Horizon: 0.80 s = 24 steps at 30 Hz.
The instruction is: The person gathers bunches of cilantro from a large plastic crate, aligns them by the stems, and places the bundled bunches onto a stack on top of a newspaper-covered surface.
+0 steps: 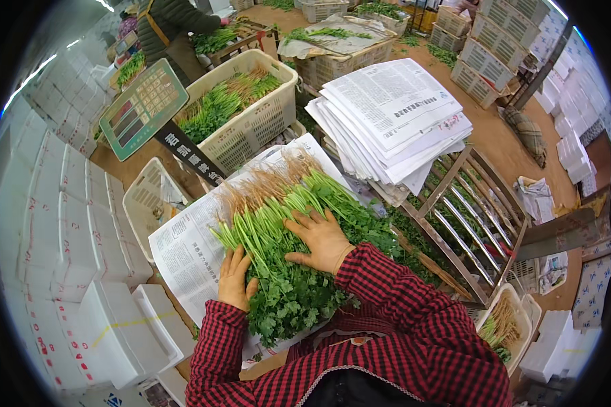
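Observation:
A broad pile of cilantro (299, 271) lies before me, its brown roots at the far side and its leaves toward my body. Beneath it is a spread newspaper sheet (183, 254), showing mostly at the left and far side. My left hand (235, 279) rests against the left edge of the pile, fingers stretched out along the stems. On top of the stems, right of the middle, my right hand (319, 241) lies flat with its fingers spread. Neither hand grips anything. What supports the newspaper is mostly hidden.
A stack of newspapers (394, 108) stands beyond at the right, beside a metal rack (468, 217). A scale display (144, 108) rises at the far left, before a crate of cilantro (244, 129). White foam boxes (115, 332) line the left. Another person (176, 34) stands at the back.

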{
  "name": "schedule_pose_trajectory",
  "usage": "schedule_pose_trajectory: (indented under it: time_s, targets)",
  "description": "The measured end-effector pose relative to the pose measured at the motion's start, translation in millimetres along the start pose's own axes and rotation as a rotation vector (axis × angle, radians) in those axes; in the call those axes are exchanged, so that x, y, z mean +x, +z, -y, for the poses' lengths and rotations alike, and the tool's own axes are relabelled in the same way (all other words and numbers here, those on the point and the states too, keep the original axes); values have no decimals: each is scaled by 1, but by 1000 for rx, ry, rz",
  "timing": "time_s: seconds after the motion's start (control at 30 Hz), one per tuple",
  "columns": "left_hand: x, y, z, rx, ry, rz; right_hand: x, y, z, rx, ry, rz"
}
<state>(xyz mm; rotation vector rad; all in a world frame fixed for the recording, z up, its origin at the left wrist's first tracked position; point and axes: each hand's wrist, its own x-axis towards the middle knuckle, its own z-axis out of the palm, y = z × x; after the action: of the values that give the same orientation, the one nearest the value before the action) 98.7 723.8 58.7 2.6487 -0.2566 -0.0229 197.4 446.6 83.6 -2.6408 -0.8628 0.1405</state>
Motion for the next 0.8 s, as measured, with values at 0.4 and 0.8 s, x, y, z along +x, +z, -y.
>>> schedule_pose_trajectory:
  time_s: [0.4,0.8]
  targets:
    - [-71,-116,-30,-23,-66,-512,-171,-56,-44,444,347,-569]
    - [48,-172,-133,178,687,-157,-197,-19,-38,268,242,-592]
